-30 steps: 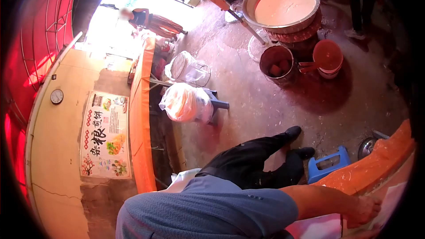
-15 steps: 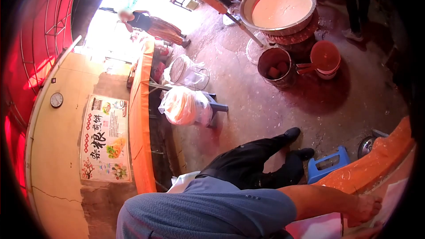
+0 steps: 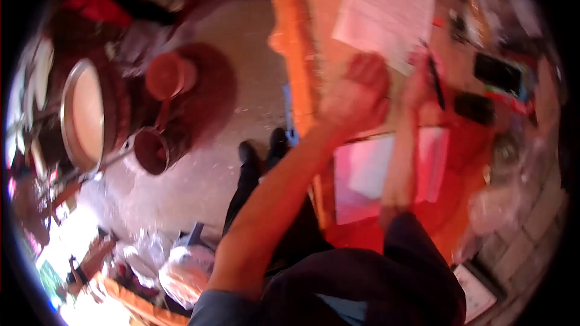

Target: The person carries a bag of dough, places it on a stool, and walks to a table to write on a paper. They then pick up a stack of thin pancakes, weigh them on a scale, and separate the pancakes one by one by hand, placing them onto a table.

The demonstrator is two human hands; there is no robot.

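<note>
My right hand grips a dark pen over the lower edge of a sheet of paper with lines of writing. Left of it, my left hand rests at the table's near side, just below the paper's corner. Motion blur smears its fingers, and I cannot see anything in them. Beneath my right forearm lie pale pink and white sheets, perhaps an open book. To the right of the pen is a dark flat object, and beyond it a black phone-like rectangle.
An orange covering runs along the table edge. On the floor to the left stand a large metal basin of pale liquid, a red bucket and a dark bucket. Clear plastic bags lie at the right.
My view has swung round from the floor and wall to the table. Both forearms now show, with the pen visible in my right hand. The basin and buckets have shifted to the left side.
</note>
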